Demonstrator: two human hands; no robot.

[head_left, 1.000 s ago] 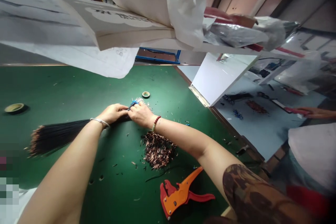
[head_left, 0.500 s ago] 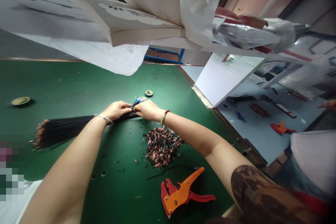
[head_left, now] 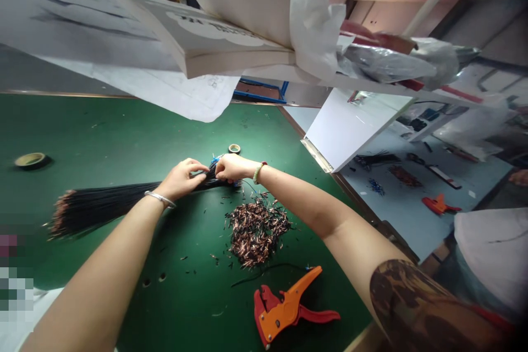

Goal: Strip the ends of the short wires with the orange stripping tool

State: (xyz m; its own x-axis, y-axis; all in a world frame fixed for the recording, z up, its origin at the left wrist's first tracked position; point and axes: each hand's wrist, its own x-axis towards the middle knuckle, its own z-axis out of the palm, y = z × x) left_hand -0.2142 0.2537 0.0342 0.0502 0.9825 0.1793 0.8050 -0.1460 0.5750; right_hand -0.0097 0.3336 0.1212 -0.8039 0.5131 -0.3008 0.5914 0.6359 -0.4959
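As we look down from the head camera, the left hand [head_left: 180,180] and the right hand [head_left: 235,168] meet on a bundle of black wires [head_left: 107,209] lying on a green work mat [head_left: 103,132]. The left fingers [head_left: 193,168] curl over the bundle, slightly spread, and the right fingers [head_left: 220,162] press together on it near its blue-marked end, so both hands are clamped on it. The two sets of fingertips nearly touch.

Left of the left fingers, the bundle fans out to copper ends. Just beyond the right fingertips sits a small tape roll [head_left: 234,148], and a larger tape roll [head_left: 31,160] lies far to the left of all the fingers. Below the right fingers is a heap of copper-cored wire scraps [head_left: 256,234], and farther below it an orange-and-red wire stripper [head_left: 278,311].

Above the fingers, hanging paper sheets [head_left: 206,91] block the far side of the room. To their right, a white hinged board [head_left: 355,129] stands in front of a paler table [head_left: 396,214], where another person's hand [head_left: 518,177] shows at the edge.
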